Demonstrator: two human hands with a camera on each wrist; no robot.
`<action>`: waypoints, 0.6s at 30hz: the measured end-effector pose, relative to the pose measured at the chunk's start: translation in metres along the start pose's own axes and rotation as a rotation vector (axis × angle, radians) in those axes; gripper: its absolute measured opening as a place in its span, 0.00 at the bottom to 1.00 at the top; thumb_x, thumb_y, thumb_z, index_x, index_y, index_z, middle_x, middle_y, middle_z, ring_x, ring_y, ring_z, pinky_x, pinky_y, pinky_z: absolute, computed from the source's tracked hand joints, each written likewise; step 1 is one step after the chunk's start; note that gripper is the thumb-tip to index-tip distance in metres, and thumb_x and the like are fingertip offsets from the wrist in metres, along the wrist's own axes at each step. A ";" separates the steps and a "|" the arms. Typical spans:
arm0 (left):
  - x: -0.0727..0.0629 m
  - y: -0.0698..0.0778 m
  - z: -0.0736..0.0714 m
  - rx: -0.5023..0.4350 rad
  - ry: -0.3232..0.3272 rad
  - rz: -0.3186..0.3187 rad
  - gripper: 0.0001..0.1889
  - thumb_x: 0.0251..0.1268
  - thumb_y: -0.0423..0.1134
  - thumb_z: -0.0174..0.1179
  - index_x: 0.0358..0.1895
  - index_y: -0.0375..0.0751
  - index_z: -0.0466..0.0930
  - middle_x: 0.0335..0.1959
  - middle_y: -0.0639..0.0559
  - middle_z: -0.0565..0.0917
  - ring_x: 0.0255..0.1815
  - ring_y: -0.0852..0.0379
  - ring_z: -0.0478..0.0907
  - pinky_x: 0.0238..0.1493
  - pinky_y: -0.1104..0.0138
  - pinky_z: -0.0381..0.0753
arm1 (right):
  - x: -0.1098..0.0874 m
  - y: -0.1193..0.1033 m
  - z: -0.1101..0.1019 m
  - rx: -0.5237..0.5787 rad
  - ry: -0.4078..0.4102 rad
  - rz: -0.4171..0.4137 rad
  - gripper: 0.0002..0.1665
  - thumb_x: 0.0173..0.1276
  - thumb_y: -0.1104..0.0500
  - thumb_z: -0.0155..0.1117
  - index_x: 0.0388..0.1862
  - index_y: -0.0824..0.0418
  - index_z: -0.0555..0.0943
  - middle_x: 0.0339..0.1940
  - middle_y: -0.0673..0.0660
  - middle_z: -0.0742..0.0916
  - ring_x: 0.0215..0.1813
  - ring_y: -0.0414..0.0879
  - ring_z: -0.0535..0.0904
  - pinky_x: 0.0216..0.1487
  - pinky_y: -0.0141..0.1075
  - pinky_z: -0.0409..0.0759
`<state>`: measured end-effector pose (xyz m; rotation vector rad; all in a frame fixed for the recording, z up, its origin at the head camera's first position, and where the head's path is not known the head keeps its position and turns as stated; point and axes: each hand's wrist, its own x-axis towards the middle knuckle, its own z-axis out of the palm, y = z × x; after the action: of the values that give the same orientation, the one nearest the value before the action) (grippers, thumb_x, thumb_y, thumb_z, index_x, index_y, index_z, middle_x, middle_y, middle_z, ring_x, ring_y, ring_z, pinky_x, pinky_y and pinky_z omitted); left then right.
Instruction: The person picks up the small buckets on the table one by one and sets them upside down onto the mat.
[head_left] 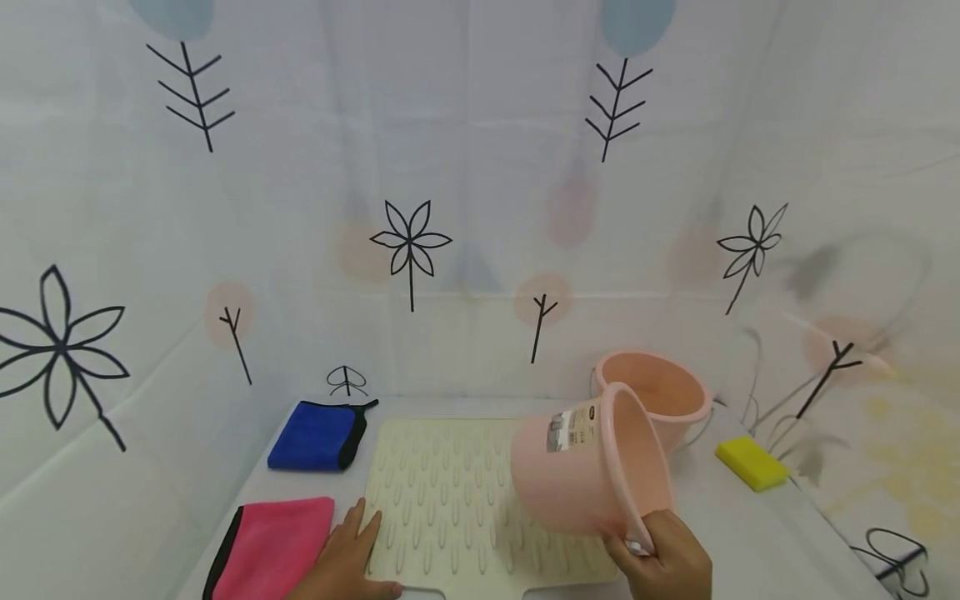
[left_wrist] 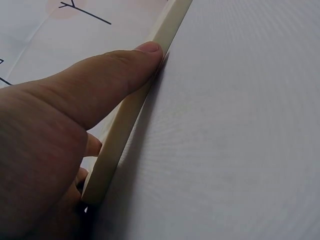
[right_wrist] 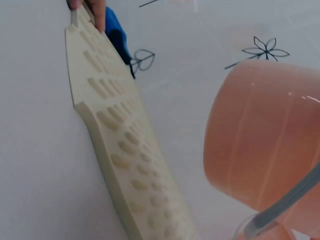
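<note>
A cream washboard [head_left: 442, 500] with rows of raised ovals lies flat on the white table. My left hand [head_left: 345, 558] rests at its near left corner, fingers spread along the left side. In the left wrist view the thumb [left_wrist: 125, 67] lies straight against the board's edge. Over the board's right part, a pink bucket [head_left: 558, 475] is tipped on its side, its mouth facing right. My right hand [head_left: 667, 558] grips the bucket's rim at the handle joint. The right wrist view shows the bucket's wall [right_wrist: 250, 135] and grey handle [right_wrist: 287, 200], but not the gripping fingers.
A second pink bucket [head_left: 652, 383] stands upright at the back right, behind the tipped one. Right of it lies a yellow sponge [head_left: 752, 463]. A folded blue cloth [head_left: 311, 437] and a pink cloth [head_left: 277, 542], both dark-edged, lie left of the board. Patterned white sheeting [head_left: 465, 350] surrounds the table.
</note>
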<state>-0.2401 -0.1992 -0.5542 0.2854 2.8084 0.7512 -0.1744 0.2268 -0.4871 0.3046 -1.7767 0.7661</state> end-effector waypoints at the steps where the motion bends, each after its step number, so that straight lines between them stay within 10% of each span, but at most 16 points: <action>1: 0.000 0.000 0.000 -0.001 0.002 -0.001 0.64 0.40 0.68 0.81 0.76 0.27 0.65 0.81 0.22 0.53 0.78 0.22 0.56 0.72 0.28 0.58 | -0.001 -0.003 0.002 0.011 0.003 0.009 0.31 0.63 0.36 0.77 0.15 0.53 0.75 0.18 0.50 0.77 0.26 0.29 0.64 0.21 0.28 0.62; 13: -0.003 0.006 0.000 -0.011 0.006 -0.009 0.63 0.41 0.65 0.81 0.77 0.28 0.65 0.81 0.23 0.53 0.76 0.21 0.58 0.71 0.27 0.59 | 0.005 -0.032 0.033 0.119 0.110 -0.109 0.37 0.71 0.35 0.68 0.14 0.57 0.68 0.16 0.50 0.73 0.23 0.34 0.62 0.21 0.24 0.58; 18: -0.005 0.007 -0.002 -0.015 0.004 -0.015 0.62 0.42 0.65 0.81 0.77 0.28 0.65 0.81 0.24 0.53 0.77 0.21 0.57 0.71 0.27 0.59 | -0.011 -0.023 0.045 0.129 0.075 -0.020 0.37 0.69 0.34 0.70 0.15 0.57 0.68 0.17 0.50 0.74 0.23 0.32 0.63 0.20 0.24 0.61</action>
<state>-0.2352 -0.1952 -0.5483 0.2605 2.8045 0.7700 -0.1917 0.1793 -0.4972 0.3740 -1.6547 0.8685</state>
